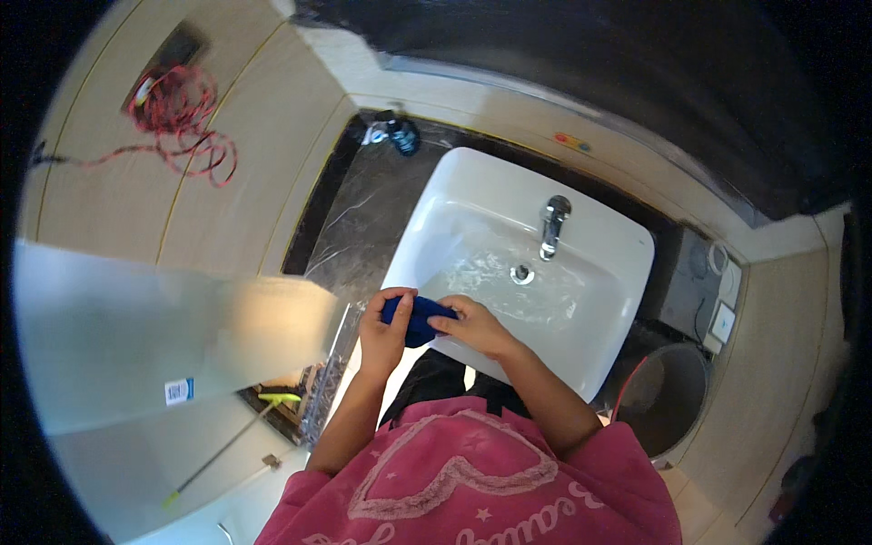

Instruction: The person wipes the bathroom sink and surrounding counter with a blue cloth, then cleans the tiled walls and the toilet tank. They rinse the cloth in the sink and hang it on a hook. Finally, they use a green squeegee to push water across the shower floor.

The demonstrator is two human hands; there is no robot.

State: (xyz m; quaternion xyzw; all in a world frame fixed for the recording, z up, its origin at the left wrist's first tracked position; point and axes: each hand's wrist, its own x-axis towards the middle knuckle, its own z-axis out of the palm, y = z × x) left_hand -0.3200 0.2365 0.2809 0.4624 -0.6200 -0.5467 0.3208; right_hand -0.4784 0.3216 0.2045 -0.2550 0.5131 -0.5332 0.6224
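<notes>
A bunched dark blue cloth [418, 322] is held between my two hands, over the near left rim of the white sink [627, 265]. My left hand [385, 327] grips its left end, with the thumb on top. My right hand [472, 327] pinches its right end, and the fingers behind are partly hidden. Water [509, 291] lies in the basin, its surface rippled and bright. Beyond my hands stands the chrome faucet [554, 222], above the round drain piece [521, 273].
Dark stone counter [363, 204] surrounds the sink, with a dark pump bottle [402, 134] in its far left corner. A large round bin [668, 400] stands at the right. Leftward are a glass panel [182, 336], a green-ended squeegee [272, 400] and a coiled red cord [177, 104].
</notes>
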